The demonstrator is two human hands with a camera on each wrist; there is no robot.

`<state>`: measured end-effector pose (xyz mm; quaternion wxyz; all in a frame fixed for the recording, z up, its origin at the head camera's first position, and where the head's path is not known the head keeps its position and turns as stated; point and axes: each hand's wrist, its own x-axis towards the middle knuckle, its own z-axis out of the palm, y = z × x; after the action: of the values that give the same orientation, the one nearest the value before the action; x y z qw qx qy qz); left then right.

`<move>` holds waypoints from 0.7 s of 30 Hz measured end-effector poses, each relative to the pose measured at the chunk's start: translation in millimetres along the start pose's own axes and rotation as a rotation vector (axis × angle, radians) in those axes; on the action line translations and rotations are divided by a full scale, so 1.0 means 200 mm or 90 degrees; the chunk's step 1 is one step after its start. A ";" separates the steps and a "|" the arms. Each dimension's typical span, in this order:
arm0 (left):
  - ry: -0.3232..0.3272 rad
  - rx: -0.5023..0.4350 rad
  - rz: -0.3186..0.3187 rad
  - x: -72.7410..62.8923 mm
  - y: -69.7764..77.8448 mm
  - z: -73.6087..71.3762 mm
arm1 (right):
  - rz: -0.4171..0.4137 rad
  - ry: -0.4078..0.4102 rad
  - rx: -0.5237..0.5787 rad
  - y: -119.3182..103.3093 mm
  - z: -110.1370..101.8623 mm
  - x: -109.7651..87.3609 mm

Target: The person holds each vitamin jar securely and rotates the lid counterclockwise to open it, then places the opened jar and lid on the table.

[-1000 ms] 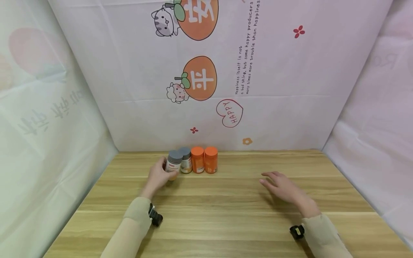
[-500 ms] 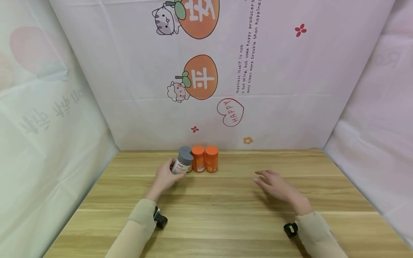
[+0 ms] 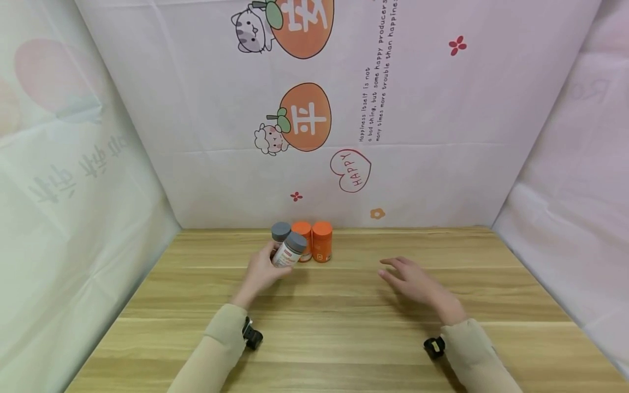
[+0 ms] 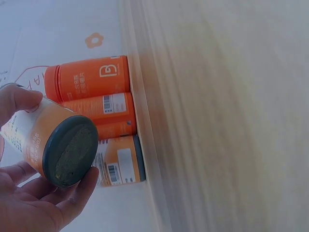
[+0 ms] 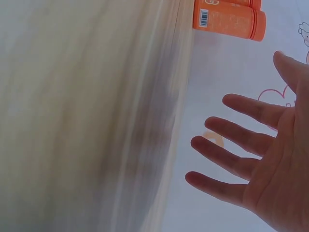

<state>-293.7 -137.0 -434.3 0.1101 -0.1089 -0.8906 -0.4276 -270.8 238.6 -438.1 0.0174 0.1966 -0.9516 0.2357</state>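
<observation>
My left hand (image 3: 262, 271) grips a grey-capped pill bottle (image 3: 289, 252) with a white and orange label. The bottle leans to the right, and its dark base (image 4: 70, 151) faces the camera in the left wrist view, raised off the table. Behind it stands a second grey-capped bottle (image 3: 280, 231), mostly hidden in the head view. Two orange bottles stand upright beside that one, the left one (image 3: 302, 229) partly covered by the held bottle and the right one (image 3: 322, 243) in plain sight. My right hand (image 3: 411, 281) hovers over the table with fingers spread, holding nothing.
The wooden table (image 3: 344, 327) meets a printed white cloth backdrop (image 3: 422, 180) just behind the row of bottles. White cloth also hangs at the left side (image 3: 98, 218) and the right side (image 3: 565, 218). A small camera is strapped to each wrist.
My left hand has carried the grey-capped bottle to the right, tilting it, so it now overlaps the left orange bottle. My right hand has drifted a little to the left.
</observation>
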 end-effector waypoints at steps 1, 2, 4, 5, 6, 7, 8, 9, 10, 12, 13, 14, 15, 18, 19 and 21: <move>-0.001 -0.001 0.003 0.00 0.01 0.01 | -0.001 0.001 0.001 0.00 0.00 0.00; -0.002 -0.002 0.007 0.00 0.01 0.01 | -0.004 0.002 0.004 -0.01 0.01 0.01; -0.006 -0.005 0.015 0.00 0.02 0.03 | -0.007 0.002 0.005 -0.01 0.01 0.01; -0.008 -0.005 0.019 0.00 0.02 0.03 | -0.008 0.001 0.008 -0.02 0.01 0.01; -0.009 -0.005 0.024 0.00 0.03 0.04 | -0.009 0.001 0.008 -0.02 0.01 0.02; -0.010 -0.006 0.026 0.00 0.03 0.05 | -0.009 -0.001 0.011 -0.03 0.01 0.02; -0.011 -0.007 0.027 -0.01 0.03 0.05 | -0.009 -0.003 0.014 -0.04 0.01 0.02; -0.014 -0.009 0.028 -0.01 0.04 0.06 | -0.008 -0.005 0.015 -0.05 0.01 0.02; -0.016 -0.012 0.027 -0.01 0.04 0.06 | -0.010 -0.006 0.018 -0.05 0.01 0.02; -0.020 -0.017 0.022 -0.01 0.06 0.07 | -0.011 -0.006 0.019 -0.06 0.02 0.03; -0.022 -0.017 0.020 -0.01 0.06 0.08 | -0.012 -0.007 0.022 -0.07 0.02 0.03; -0.024 -0.017 0.019 -0.01 0.07 0.08 | -0.015 -0.006 0.022 -0.07 0.02 0.03; -0.027 -0.017 0.018 -0.01 0.07 0.09 | -0.016 -0.005 0.022 -0.07 0.03 0.04; -0.031 -0.017 0.017 -0.01 0.09 0.10 | -0.016 -0.002 0.025 -0.08 0.04 0.05; -0.032 -0.019 0.019 -0.01 0.09 0.10 | -0.015 -0.002 0.032 -0.08 0.04 0.05; -0.035 -0.020 0.024 -0.02 0.10 0.11 | -0.017 -0.001 0.039 -0.09 0.04 0.05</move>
<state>-287.5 -108.4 -434.6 0.0921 -0.1392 -0.8841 -0.4365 -273.0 216.1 -436.2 0.0136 0.2097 -0.9412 0.2644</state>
